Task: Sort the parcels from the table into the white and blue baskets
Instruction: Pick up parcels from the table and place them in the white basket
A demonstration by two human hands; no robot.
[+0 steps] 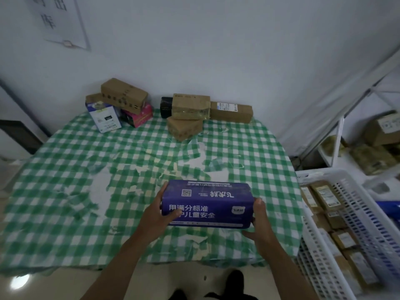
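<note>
Wall poster (57, 20), metal shelving (337, 135)

Both hands (159, 215) (260, 221) curled, gripping

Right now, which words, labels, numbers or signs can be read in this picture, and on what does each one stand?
"用满分标准" on the blue parcel held by both hands, upper line on its near face.
"儿童安全" in the line below, its start hidden by the left hand.
Upside-down print and QR code on its top: too blurred.
Wall poster: large characters, cut off, unreadable.
Labels on the brown boxes and in the white basket: too small.
</note>
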